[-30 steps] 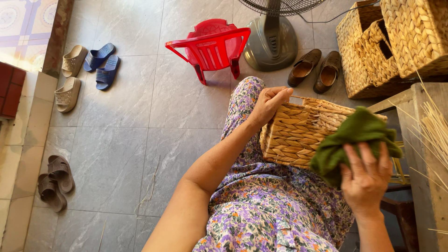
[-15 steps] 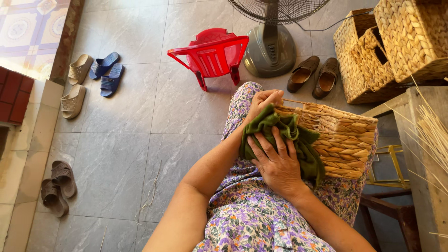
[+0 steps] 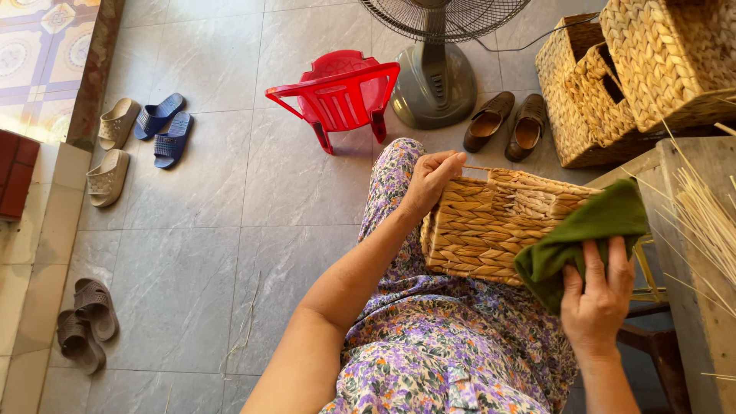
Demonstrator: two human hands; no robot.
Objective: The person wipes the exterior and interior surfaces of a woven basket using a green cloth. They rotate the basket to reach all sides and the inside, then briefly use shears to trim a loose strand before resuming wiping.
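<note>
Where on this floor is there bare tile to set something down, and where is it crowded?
Bare tile lies between the blue slippers, the red plastic chair and the brown slippers. It is crowded at upper right: fan base, brown shoes and stacked woven baskets. The lap holds the woven basket.

Coarse woven straw basket [image 3: 491,230], soft matt green cloth [image 3: 583,238], glossy red plastic chair [image 3: 341,96], smooth grey floor tiles [image 3: 192,230]
</note>
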